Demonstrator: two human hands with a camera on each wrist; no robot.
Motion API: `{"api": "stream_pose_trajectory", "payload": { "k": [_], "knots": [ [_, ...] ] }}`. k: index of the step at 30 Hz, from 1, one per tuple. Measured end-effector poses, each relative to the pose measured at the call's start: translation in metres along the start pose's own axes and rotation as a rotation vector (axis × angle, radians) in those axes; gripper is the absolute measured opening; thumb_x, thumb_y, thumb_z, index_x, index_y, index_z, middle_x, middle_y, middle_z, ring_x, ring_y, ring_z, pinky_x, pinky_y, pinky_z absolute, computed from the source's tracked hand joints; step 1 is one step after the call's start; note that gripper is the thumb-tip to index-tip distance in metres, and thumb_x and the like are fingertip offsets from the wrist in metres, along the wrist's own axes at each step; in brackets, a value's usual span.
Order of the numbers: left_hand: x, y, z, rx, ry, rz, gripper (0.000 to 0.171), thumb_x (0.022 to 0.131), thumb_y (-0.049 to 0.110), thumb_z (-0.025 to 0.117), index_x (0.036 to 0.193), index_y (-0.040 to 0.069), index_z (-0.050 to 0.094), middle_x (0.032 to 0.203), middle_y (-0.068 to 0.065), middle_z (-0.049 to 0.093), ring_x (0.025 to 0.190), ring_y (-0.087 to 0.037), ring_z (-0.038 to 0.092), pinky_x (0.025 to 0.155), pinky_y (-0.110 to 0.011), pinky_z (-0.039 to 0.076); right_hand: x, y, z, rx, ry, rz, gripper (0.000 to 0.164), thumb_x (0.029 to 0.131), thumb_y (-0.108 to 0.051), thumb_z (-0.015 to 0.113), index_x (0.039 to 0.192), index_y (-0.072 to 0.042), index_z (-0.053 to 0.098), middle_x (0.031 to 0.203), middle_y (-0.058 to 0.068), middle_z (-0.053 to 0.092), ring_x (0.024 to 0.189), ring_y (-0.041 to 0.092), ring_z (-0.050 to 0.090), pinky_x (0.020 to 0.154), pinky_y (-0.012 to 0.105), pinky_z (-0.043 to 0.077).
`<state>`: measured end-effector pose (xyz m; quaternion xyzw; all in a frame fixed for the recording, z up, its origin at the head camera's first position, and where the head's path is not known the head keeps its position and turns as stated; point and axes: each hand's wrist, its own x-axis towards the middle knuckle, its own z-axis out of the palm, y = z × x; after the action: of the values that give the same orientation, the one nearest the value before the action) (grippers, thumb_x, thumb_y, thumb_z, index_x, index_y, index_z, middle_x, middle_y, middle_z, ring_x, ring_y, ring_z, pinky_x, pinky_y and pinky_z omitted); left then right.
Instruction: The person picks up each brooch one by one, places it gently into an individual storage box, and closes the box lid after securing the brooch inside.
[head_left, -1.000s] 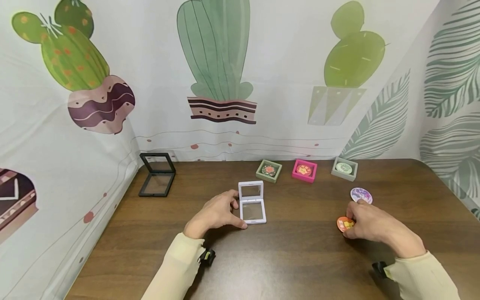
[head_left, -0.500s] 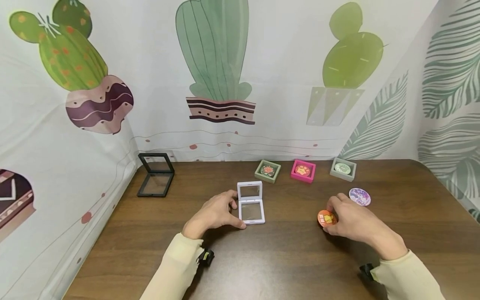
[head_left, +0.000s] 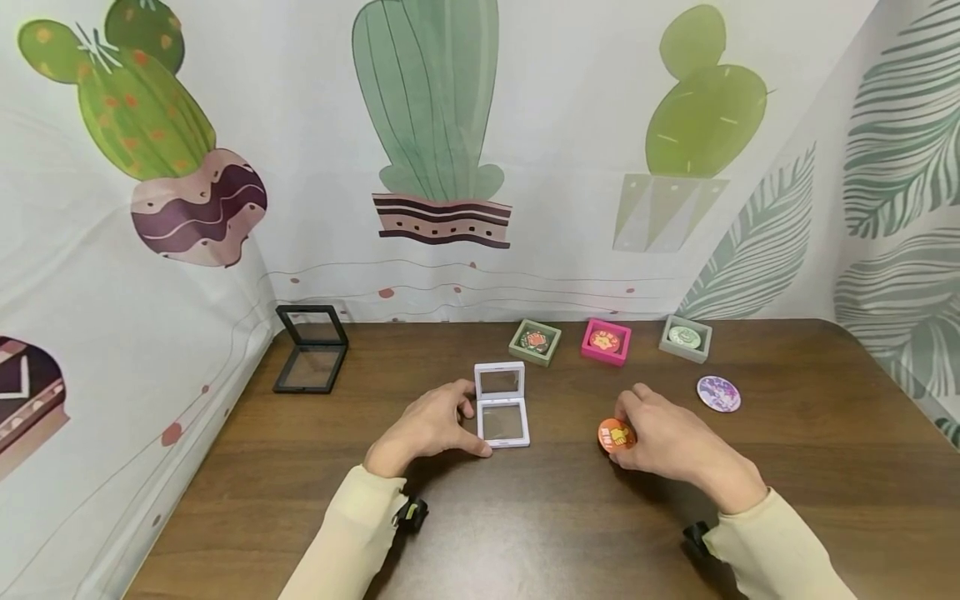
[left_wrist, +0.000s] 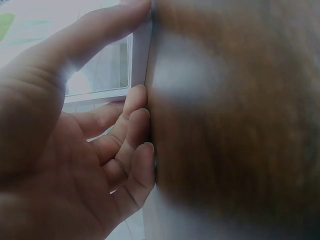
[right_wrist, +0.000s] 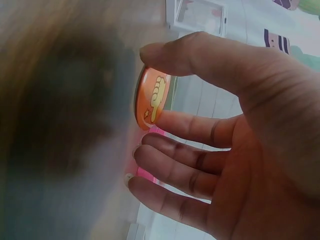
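My right hand (head_left: 675,437) pinches an orange round badge (head_left: 612,436) by its edge between thumb and forefinger, just over the table. A yellow thumbs-up picture shows on the badge (right_wrist: 152,95) in the right wrist view, where the other fingers are loosely bent. My left hand (head_left: 427,427) holds a white hinged display frame (head_left: 502,422) at its left side, thumb on the near corner and bent fingers by the hinge. This frame lies with its lid raised and clear film in both halves. In the left wrist view, the thumb (left_wrist: 100,30) covers part of the frame's edge.
A purple round badge (head_left: 718,394) lies right of the right hand. Along the back stand green (head_left: 550,353), pink (head_left: 609,357) and grey (head_left: 690,353) square boxes, each with a round badge inside. A black open display frame (head_left: 306,390) stands at the far left.
My right hand has carried the orange badge leftward across the table, away from the purple badge and closer to the white frame. My left hand and the frame have stayed in place.
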<state>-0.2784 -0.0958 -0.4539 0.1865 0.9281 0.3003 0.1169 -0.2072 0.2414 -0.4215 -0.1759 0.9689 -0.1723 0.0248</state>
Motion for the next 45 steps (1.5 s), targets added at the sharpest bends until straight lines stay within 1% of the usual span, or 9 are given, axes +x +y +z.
{"api": "stream_pose_trajectory", "payload": {
  "k": [11, 24, 30, 40, 45],
  "knots": [
    [0.001, 0.000, 0.001, 0.006, -0.004, -0.001, 0.077, 0.062, 0.034, 0.103, 0.126, 0.014, 0.065, 0.092, 0.008, 0.063, 0.081, -0.012, 0.056, 0.075, -0.035, 0.048, 0.012, -0.017, 0.003, -0.008, 0.009, -0.025, 0.039, 0.074, -0.023, 0.090, 0.098, -0.011, 0.061, 0.095, 0.001, 0.052, 0.075, 0.017, 0.053, 0.067, 0.041, 0.051],
    [0.003, 0.002, 0.001, 0.007, 0.002, 0.011, 0.078, 0.061, 0.035, 0.103, 0.126, 0.013, 0.066, 0.092, 0.008, 0.063, 0.082, -0.011, 0.056, 0.075, -0.034, 0.048, 0.030, -0.034, 0.003, 0.006, 0.012, -0.066, 0.039, 0.074, -0.021, 0.089, 0.098, -0.009, 0.061, 0.092, 0.000, 0.051, 0.072, 0.015, 0.050, 0.065, 0.038, 0.049],
    [0.001, 0.002, 0.001, 0.002, 0.005, 0.015, 0.076, 0.061, 0.034, 0.103, 0.123, 0.013, 0.066, 0.091, 0.007, 0.063, 0.081, -0.012, 0.056, 0.075, -0.034, 0.048, 0.037, -0.043, 0.007, 0.011, 0.010, -0.078, 0.037, 0.074, -0.020, 0.088, 0.096, -0.009, 0.061, 0.091, 0.000, 0.050, 0.072, 0.015, 0.050, 0.065, 0.037, 0.049],
    [0.001, 0.000, 0.001, 0.001, 0.009, 0.008, 0.076, 0.062, 0.034, 0.103, 0.124, 0.013, 0.065, 0.091, 0.008, 0.063, 0.081, -0.012, 0.056, 0.075, -0.035, 0.048, 0.049, -0.056, 0.008, 0.017, -0.008, -0.075, 0.039, 0.077, -0.022, 0.089, 0.100, -0.008, 0.061, 0.092, 0.001, 0.051, 0.073, 0.015, 0.051, 0.064, 0.036, 0.049],
    [0.001, 0.000, 0.001, -0.002, 0.011, 0.009, 0.077, 0.062, 0.033, 0.103, 0.125, 0.012, 0.065, 0.090, 0.008, 0.063, 0.080, -0.012, 0.056, 0.074, -0.035, 0.048, 0.056, -0.064, 0.011, 0.025, -0.006, -0.082, 0.037, 0.078, -0.023, 0.088, 0.098, -0.007, 0.061, 0.089, 0.000, 0.050, 0.072, 0.015, 0.050, 0.063, 0.036, 0.048]
  ]
}}
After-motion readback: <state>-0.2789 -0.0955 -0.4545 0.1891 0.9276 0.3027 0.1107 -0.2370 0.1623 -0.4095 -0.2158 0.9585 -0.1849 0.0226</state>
